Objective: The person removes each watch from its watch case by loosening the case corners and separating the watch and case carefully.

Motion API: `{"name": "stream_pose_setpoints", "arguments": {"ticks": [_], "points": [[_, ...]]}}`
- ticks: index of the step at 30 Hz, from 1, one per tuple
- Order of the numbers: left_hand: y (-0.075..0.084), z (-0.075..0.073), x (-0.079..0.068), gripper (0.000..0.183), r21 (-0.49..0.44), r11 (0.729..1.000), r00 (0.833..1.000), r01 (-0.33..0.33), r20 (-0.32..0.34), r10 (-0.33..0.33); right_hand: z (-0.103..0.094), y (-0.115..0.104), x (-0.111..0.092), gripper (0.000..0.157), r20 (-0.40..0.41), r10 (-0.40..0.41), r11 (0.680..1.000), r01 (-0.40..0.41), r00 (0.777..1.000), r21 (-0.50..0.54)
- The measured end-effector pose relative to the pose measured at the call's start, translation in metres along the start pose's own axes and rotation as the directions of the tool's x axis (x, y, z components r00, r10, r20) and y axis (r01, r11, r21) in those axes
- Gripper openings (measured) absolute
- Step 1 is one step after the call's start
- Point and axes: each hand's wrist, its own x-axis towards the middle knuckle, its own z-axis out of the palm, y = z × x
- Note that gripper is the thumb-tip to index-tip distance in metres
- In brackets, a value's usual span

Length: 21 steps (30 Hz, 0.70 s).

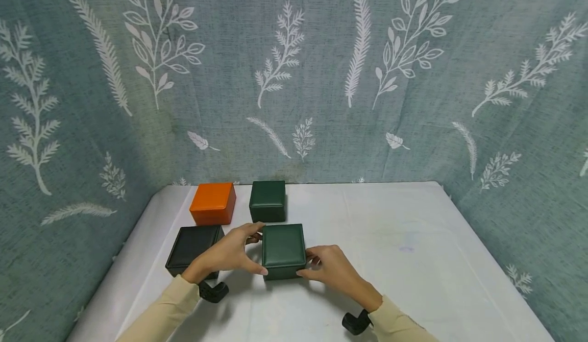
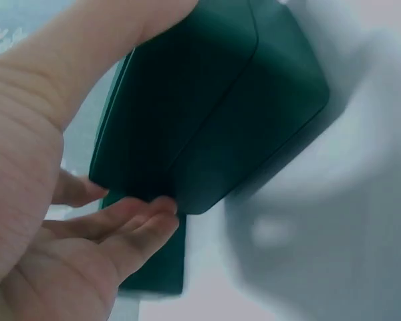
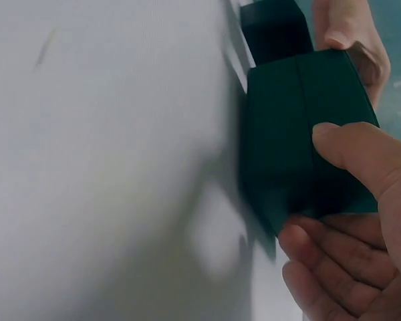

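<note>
A dark green square box (image 1: 283,246) with a rounded, leather-look lid is held between my two hands at the front middle of the white table. My left hand (image 1: 234,250) grips its left side, thumb at the front corner and fingers toward the back. From the right, my right hand (image 1: 333,268) holds the same box, its thumb on the front face, as the right wrist view shows on the green box (image 3: 307,127). A seam between lid and base runs along the green box (image 2: 214,100) in the left wrist view. Whether its underside touches the table I cannot tell.
Behind stands a second green box (image 1: 268,201), with an orange box (image 1: 213,203) to its left. A black box (image 1: 193,247) sits at the left, partly covered by my left forearm. Leaf-patterned cloth (image 1: 321,76) surrounds the white table (image 1: 390,229) at the back and sides.
</note>
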Motion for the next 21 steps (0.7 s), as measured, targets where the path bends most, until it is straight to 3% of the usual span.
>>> {"name": "stream_pose_setpoints", "arguments": {"ticks": [10,21], "points": [[0.015,0.031,0.020,0.113,-0.053,0.998,1.000,-0.018,-0.012,0.017,-0.027,0.017,-0.028,0.028,0.006,0.031,0.999,-0.031,0.999,-0.008],[0.031,0.063,0.037,0.113,-0.051,0.998,0.999,-0.035,-0.011,0.034,-0.045,0.035,-0.059,0.033,-0.002,0.035,0.999,-0.035,0.999,-0.003]]}}
